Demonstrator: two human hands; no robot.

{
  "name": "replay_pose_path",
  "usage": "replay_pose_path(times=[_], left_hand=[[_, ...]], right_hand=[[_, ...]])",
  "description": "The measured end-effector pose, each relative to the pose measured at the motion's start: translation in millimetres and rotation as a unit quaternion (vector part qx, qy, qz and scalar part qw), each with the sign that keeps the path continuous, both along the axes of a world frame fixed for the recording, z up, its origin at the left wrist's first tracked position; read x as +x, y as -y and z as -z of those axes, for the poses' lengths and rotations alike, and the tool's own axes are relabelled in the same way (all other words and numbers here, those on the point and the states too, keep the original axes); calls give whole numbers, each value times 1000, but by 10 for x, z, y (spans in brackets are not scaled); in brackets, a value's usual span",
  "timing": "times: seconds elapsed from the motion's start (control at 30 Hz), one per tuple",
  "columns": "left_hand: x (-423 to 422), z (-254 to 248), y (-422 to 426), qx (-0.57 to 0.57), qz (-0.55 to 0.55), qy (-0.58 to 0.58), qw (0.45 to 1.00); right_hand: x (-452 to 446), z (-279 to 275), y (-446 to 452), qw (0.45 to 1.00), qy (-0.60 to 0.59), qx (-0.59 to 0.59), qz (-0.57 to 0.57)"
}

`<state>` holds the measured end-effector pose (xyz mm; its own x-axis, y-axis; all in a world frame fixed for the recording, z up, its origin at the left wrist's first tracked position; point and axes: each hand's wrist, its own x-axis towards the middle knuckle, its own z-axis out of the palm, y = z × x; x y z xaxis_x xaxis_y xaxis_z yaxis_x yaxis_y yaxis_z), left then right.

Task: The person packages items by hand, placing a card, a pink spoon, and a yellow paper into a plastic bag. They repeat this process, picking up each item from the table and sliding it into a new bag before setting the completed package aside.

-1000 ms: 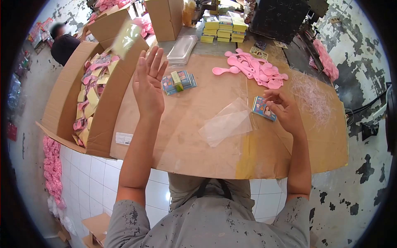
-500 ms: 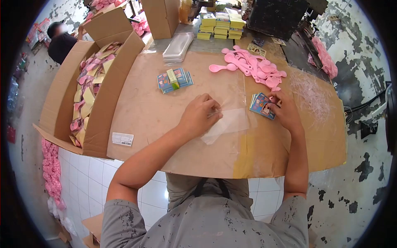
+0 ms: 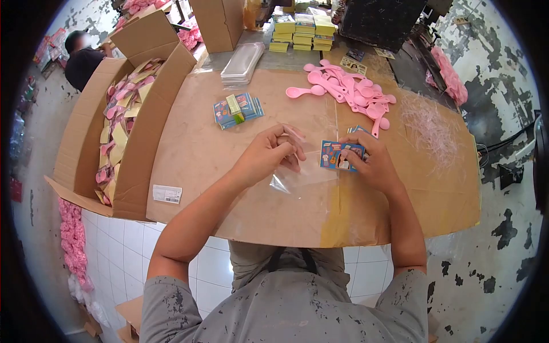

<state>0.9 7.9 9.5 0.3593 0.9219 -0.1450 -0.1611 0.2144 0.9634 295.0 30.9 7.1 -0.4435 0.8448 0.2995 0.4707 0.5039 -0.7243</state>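
Observation:
My left hand (image 3: 273, 151) pinches a clear plastic bag (image 3: 306, 173) over the middle of the cardboard-topped table. In my right hand (image 3: 372, 163) is a blue printed card (image 3: 333, 154), gripped between thumb and fingers near the bag's right edge. Behind that hand lies a small stack of similar cards (image 3: 355, 130), partly hidden. Pink plastic spoons (image 3: 357, 91) lie in a pile beyond my right hand. A banded bundle of blue cards (image 3: 246, 107) rests beyond my left hand.
A long open carton (image 3: 137, 166) of packed pink spoons stands on the left. Clear sleeves (image 3: 243, 64) and stacks of yellow-edged cards (image 3: 303, 34) sit at the back. Plastic shreds (image 3: 432, 134) lie on the right. A person (image 3: 83, 63) is at the far left.
My right hand has lifted a card from its stack and moved it left toward the bag. My left hand has shifted slightly, and its fingers have changed position on the bag.

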Motion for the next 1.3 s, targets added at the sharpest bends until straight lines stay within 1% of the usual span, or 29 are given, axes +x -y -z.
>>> replay_pose_path(times=[0.03,0.07,0.13,0.17,0.27,0.37,0.43,0.53,0.63,0.67,0.73,0.77,0.83,0.87,0.93,0.97,1.03,1.07,1.13,1.23,1.3], left_hand=[[-3,-11,8,-4,16,3,1000],[-1,-18,16,-8,32,5,999],[21,-25,52,3,55,-18,998],[33,-20,71,8,66,-30,997],[86,24,98,30,44,-68,996],[98,122,80,64,31,-54,996],[99,63,89,57,22,-60,996],[113,59,95,55,16,-67,996],[136,58,108,55,14,-72,996],[142,55,113,54,13,-74,996],[160,71,139,70,28,-77,994],[170,79,154,78,36,-79,993],[191,91,182,122,55,-128,983],[201,94,195,144,65,-153,976],[220,85,226,134,82,-116,981],[225,82,234,129,90,-98,983],[217,114,217,123,72,-123,982],[216,126,209,121,64,-134,981],[224,101,203,95,46,-117,988],[220,92,209,74,37,-83,993],[227,97,216,69,30,-66,995]], right_hand=[[-21,-10,15,1000,5,16,-3],[-72,-26,53,996,-74,-43,8],[-172,-52,133,960,-228,-158,31],[-169,-41,132,960,-233,-149,32],[-170,-13,115,958,-258,-121,34],[-170,-29,117,952,-290,-91,40],[-173,-48,113,949,-303,-67,50],[-166,-83,121,947,-313,-58,43],[-112,-73,121,970,-238,-54,9],[-88,-93,108,985,-169,-14,-9],[-45,-156,90,996,-29,67,-44],[-68,-159,106,997,-39,43,-50],[-168,-160,163,997,-58,-3,-60],[-204,-133,187,993,-103,-44,-48],[-272,-56,218,973,-194,-126,-24],[-297,-58,217,968,-218,-122,-10],[-314,-73,206,958,-263,-112,18],[-289,-43,198,955,-264,-128,33],[-234,24,172,949,-266,-158,64],[-244,21,189,985,-155,-76,-27],[-244,-27,144,980,-169,-62,-88]])
